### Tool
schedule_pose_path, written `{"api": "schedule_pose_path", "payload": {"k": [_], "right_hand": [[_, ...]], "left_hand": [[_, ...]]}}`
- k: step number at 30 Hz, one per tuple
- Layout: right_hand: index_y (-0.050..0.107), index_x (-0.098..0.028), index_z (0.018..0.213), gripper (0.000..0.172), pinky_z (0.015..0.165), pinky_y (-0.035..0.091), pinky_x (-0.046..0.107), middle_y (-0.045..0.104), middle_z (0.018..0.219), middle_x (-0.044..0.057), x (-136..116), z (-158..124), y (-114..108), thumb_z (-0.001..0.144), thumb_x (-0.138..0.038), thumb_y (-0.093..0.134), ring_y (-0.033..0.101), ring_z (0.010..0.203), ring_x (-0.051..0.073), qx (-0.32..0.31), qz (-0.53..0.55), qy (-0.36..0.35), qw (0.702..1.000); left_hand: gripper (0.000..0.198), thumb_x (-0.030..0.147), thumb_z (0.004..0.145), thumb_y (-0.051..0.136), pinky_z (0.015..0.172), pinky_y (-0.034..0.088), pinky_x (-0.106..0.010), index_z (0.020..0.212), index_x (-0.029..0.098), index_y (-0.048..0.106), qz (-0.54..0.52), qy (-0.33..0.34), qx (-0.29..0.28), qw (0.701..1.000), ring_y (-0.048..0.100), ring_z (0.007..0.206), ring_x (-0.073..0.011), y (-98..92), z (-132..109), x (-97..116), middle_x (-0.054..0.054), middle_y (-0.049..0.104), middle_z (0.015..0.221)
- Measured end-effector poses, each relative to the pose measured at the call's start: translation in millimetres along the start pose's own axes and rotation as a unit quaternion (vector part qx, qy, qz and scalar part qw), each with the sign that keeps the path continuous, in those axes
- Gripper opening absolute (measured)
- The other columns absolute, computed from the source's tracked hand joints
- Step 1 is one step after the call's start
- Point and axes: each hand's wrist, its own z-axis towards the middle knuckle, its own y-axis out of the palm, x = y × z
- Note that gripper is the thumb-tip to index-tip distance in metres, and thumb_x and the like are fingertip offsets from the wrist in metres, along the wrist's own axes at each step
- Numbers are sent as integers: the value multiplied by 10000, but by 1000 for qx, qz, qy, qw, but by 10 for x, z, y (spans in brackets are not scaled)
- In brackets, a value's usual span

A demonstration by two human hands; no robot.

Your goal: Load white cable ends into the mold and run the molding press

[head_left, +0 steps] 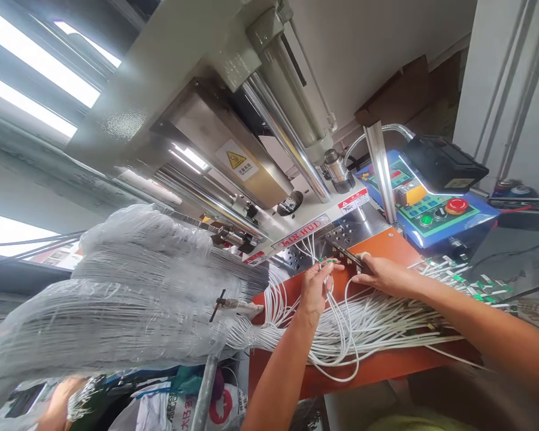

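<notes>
My left hand (314,288) is closed on several white cables (336,308) with small green circuit-board ends (327,261), just in front of the press. The cables loop down below its fingers. My right hand (379,275) is closed around the near end of a dark metal bar (348,256), which reaches toward the steel mold base (362,226). Its fingertips are partly hidden. Under both hands lies a heap of white cables (381,320) on the orange-brown work board (291,374); many cables end in green boards at the right.
Above stands the press (269,173) with chrome columns. A blue control box (449,218) with a red stop button and a black lamp (451,164) is at right. Plastic-wrapped cable bundles (130,299) hang at left, by a clamp (233,303). Another person's hand (63,395) shows lower left.
</notes>
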Motion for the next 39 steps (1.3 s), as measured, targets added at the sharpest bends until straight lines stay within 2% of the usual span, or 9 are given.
{"api": "schedule_pose_path", "payload": {"k": [4, 7, 10, 13, 18, 28, 31, 37, 39], "right_hand": [[416, -226, 893, 290, 621, 396, 278, 645, 859, 66, 9, 8, -4, 855, -491, 526, 597, 744, 207, 3, 12, -1, 1000], [418, -227, 891, 292, 613, 389, 277, 648, 855, 64, 3, 9, -12, 851, -492, 532, 598, 742, 210, 2, 12, 6, 1000], [403, -232, 873, 284, 626, 392, 279, 651, 864, 67, -17, 0, -25, 862, -491, 519, 605, 758, 215, -2, 6, 14, 1000], [406, -230, 877, 274, 630, 397, 278, 656, 879, 74, -30, -8, -36, 868, -481, 513, 604, 762, 214, -3, 8, 14, 1000], [417, -225, 897, 270, 636, 408, 278, 660, 895, 82, -16, -3, -38, 873, -479, 503, 606, 771, 214, -3, 3, 11, 1000], [355, -238, 870, 296, 642, 405, 283, 638, 882, 75, 54, 37, 4, 875, -508, 476, 597, 774, 221, -4, -6, -2, 1000], [332, -241, 864, 293, 632, 401, 289, 631, 874, 77, 83, 62, 30, 874, -503, 463, 589, 752, 220, 1, -14, -10, 1000], [321, -247, 842, 302, 631, 401, 300, 631, 842, 73, 108, 53, 51, 860, -518, 453, 597, 746, 231, 15, -37, 4, 999], [335, -248, 835, 307, 624, 402, 300, 632, 822, 65, 129, 49, 58, 858, -532, 448, 597, 732, 227, 15, -35, 0, 999]], "left_hand": [[281, 336, 709, 724, 499, 364, -195, 887, 134, 642, 12, 8, 2, 1000, 443, 472, -35, -13, 24, -1, -82, 723, 906], [198, 300, 743, 698, 561, 425, -206, 861, 143, 678, 122, 53, -1, 991, 508, 516, -60, -3, 14, -33, -57, 727, 825], [147, 269, 785, 666, 671, 482, -229, 868, 159, 717, 256, 127, -8, 958, 616, 660, -113, 12, -5, -69, -44, 727, 835], [136, 229, 820, 631, 753, 505, -243, 897, 172, 727, 331, 176, -22, 927, 663, 778, -146, 25, 3, -86, -39, 733, 878], [121, 170, 832, 610, 817, 522, -266, 883, 176, 720, 380, 233, -29, 895, 683, 852, -158, 36, 65, -111, -42, 736, 900], [177, 105, 811, 605, 809, 539, -247, 912, 186, 725, 399, 273, -9, 875, 694, 828, -137, 34, 123, -241, -23, 744, 900], [177, 100, 784, 626, 794, 542, -243, 890, 189, 736, 397, 263, 2, 879, 699, 801, -138, 48, 147, -243, -17, 750, 875], [140, 208, 766, 699, 890, 518, -300, 891, 181, 756, 312, 206, -15, 927, 682, 913, -177, 10, 187, -157, -55, 744, 928], [190, 279, 755, 724, 890, 510, -312, 910, 172, 756, 275, 192, -2, 942, 668, 927, -187, -26, 177, -139, -72, 735, 954]]}}
